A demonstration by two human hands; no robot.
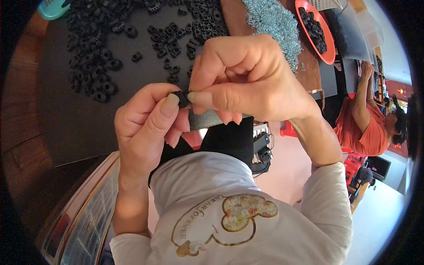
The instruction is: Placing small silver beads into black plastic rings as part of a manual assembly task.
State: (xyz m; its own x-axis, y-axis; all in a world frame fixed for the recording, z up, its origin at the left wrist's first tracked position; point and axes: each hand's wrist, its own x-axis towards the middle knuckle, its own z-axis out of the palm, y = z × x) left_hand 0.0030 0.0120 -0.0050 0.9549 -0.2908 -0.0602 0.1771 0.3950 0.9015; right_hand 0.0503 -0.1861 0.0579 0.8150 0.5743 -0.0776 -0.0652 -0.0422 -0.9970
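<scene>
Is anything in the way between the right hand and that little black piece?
No, nothing visible: the right hand's fingertips are right at the black piece, which the left hand pinches.

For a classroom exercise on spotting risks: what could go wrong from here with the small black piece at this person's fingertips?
First, the left hand holds the small black piece only by the fingertips, so it might slip out.

Second, if it lands on the dark tabletop, it could be hard to pick out among the loose black pieces.

Third, the right hand appears close to the shiny pile; a careless sweep might scatter it.
</scene>
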